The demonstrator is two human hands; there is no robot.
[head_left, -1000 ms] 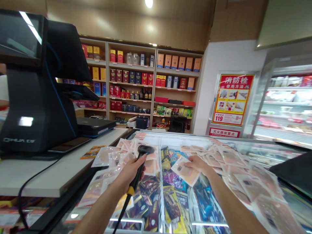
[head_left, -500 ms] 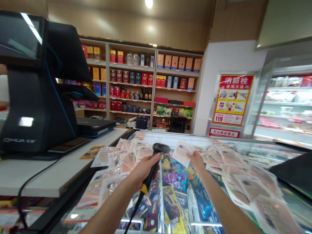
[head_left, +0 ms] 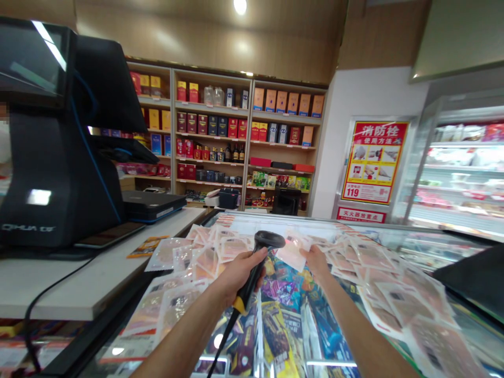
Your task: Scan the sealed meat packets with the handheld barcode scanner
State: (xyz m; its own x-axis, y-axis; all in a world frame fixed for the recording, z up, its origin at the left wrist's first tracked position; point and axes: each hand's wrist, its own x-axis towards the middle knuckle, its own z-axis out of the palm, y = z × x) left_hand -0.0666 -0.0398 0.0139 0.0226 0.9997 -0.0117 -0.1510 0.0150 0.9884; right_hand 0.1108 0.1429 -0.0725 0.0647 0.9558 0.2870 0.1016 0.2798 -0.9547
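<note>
My left hand (head_left: 246, 270) is wrapped round the handle of a black and yellow barcode scanner (head_left: 270, 239), whose head points right. Close beside that head is a small clear packet (head_left: 292, 251) with a pale backing, pinched at its right edge by my right hand (head_left: 316, 260). A reddish glow shows on the packet. Both hands are above the glass top of a freezer with colourful wrapped goods (head_left: 281, 315) under it. Similar flat packets lie in a spread on the left (head_left: 185, 299) and another packet pile (head_left: 394, 289) on the right.
A black cash register (head_left: 59, 157) stands on the white counter (head_left: 51, 283) at left, with an orange packet (head_left: 146, 247) near the counter's edge. The scanner's cable (head_left: 223, 336) trails toward me. Shelves of boxes (head_left: 212, 126) line the back wall. A dark object (head_left: 476, 278) sits at right.
The scanner has moved right, closer to the packet, and a reddish light now shows on the packet. My right hand has barely moved.
</note>
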